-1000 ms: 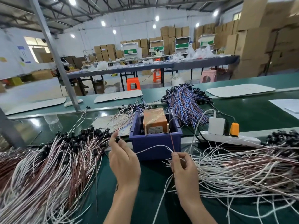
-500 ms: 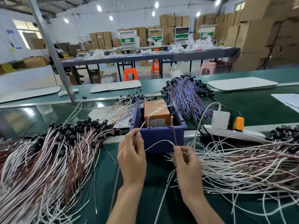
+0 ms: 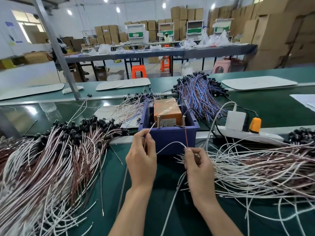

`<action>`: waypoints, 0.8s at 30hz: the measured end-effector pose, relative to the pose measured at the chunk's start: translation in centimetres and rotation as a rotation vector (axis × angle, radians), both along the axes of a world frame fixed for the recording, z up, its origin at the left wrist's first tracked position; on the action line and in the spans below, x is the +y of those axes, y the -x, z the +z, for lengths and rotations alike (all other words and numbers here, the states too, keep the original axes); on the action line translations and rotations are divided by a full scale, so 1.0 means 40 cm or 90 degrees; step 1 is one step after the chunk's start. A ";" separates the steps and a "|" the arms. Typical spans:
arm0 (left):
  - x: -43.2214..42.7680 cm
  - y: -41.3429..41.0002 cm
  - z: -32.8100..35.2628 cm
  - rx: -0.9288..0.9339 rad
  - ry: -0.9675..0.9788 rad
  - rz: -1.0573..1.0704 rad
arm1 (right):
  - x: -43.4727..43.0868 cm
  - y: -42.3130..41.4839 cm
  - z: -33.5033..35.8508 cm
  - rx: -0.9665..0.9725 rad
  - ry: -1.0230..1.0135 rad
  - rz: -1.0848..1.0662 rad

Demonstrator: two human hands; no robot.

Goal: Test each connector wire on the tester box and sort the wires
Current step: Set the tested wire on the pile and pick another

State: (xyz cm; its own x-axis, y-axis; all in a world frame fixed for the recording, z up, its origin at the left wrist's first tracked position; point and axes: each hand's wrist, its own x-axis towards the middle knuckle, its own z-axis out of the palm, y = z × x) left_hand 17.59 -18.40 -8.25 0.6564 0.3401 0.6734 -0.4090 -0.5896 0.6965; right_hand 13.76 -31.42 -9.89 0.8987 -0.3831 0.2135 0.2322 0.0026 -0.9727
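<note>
The wire (image 3: 176,142) is a thin two-lead thing, light and limp. I judge it will droop and wander unless I pinch each lead close to its bare end, and the smooth sleeve could slip under a loose pinch. My left hand (image 3: 141,160) pinches the white lead (image 3: 150,130) just below its tip, which points at the left post (image 3: 158,120); I cannot tell if they touch. My right hand (image 3: 198,165) pinches the red lead (image 3: 186,137), which rises from my fingertips to the right post (image 3: 184,120). Both posts stand in the tester box (image 3: 168,138), just beyond my knuckles. Outside my left hand lies the left pile (image 3: 51,150); outside my right hand, the right pile (image 3: 255,164).
</note>
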 end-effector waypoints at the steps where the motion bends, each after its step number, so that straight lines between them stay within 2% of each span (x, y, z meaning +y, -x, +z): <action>1: 0.000 0.001 0.000 -0.001 -0.002 0.000 | -0.001 0.000 0.001 0.000 0.000 -0.001; 24: 0.008 -0.002 -0.001 -0.008 -0.016 0.013 | 0.006 0.006 0.010 -0.011 -0.012 -0.026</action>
